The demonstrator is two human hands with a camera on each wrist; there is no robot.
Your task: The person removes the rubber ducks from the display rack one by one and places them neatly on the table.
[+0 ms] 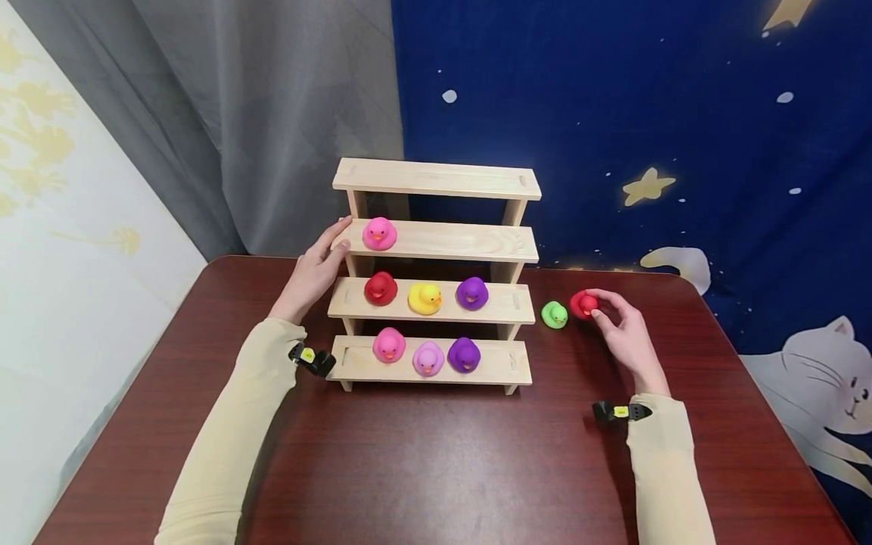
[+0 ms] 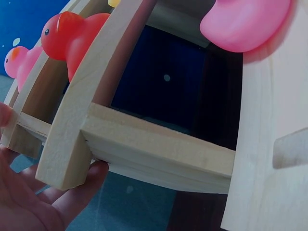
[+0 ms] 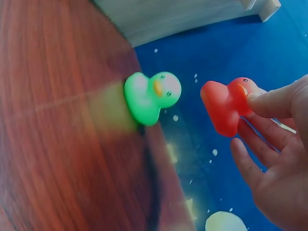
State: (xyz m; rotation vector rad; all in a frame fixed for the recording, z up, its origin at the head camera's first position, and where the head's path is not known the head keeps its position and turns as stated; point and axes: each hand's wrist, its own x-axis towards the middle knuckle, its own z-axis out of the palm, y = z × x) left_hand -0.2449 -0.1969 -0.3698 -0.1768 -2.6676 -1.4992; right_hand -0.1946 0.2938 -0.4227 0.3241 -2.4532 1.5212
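My right hand (image 1: 623, 333) pinches a red rubber duck (image 3: 224, 106) between thumb and fingers, to the right of the stand. Beside it, a green rubber duck (image 1: 555, 315) stands on the table. My left hand (image 1: 315, 276) holds the left end of the tiered wooden stand (image 1: 463, 241) at its second step from the top, with thumb and fingers about that end. A pink duck (image 1: 379, 234) sits on that step, near these fingers. One step lower are a red duck (image 1: 380, 288), a yellow duck (image 1: 425, 298) and a purple duck (image 1: 472, 293).
The bottom step bears a pink duck (image 1: 389, 345), a light purple duck (image 1: 428, 359) and a dark purple duck (image 1: 464, 355). Under everything is a dark reddish-brown table (image 1: 436, 469). A grey curtain (image 1: 300, 113) and a blue starry cloth (image 1: 545, 98) hang behind the stand.
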